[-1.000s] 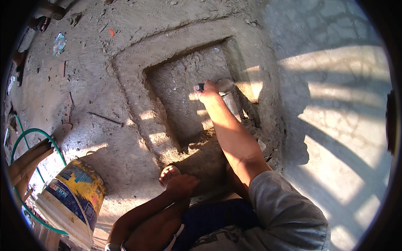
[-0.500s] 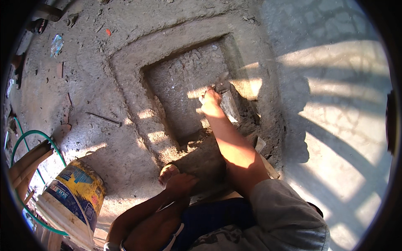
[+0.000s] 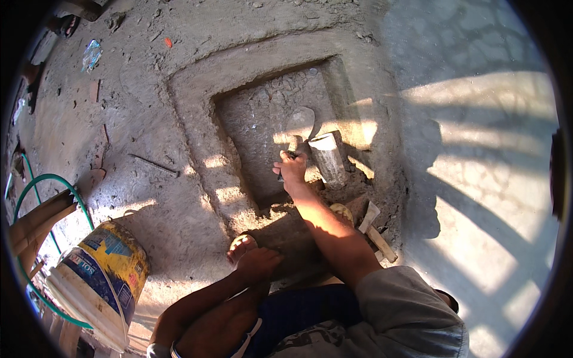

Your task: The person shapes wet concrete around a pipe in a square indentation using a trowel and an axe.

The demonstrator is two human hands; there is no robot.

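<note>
One rough floor (image 3: 143, 113), square pit (image 3: 245, 134) in it; whitish pipe stub (image 3: 328, 161) near pit's right edge; trowel (image 3: 301, 122) inside, beside pipe, gripped by right hand (image 3: 291, 167); left hand (image 3: 260, 263) off pit's near-left corner, grip can't tell.

A white bucket (image 3: 98, 277) with a yellow and blue label stands beside some wooden boards (image 3: 45, 224), where a green hose (image 3: 52, 177) loops. On the rough ground (image 3: 137, 107) lie a thin dark rod (image 3: 153, 164), a crumpled piece of bluish plastic (image 3: 91, 56) and a small orange-red scrap (image 3: 168, 43). Bands of sunlight and shadow cross the smooth grey floor (image 3: 495, 158).
</note>
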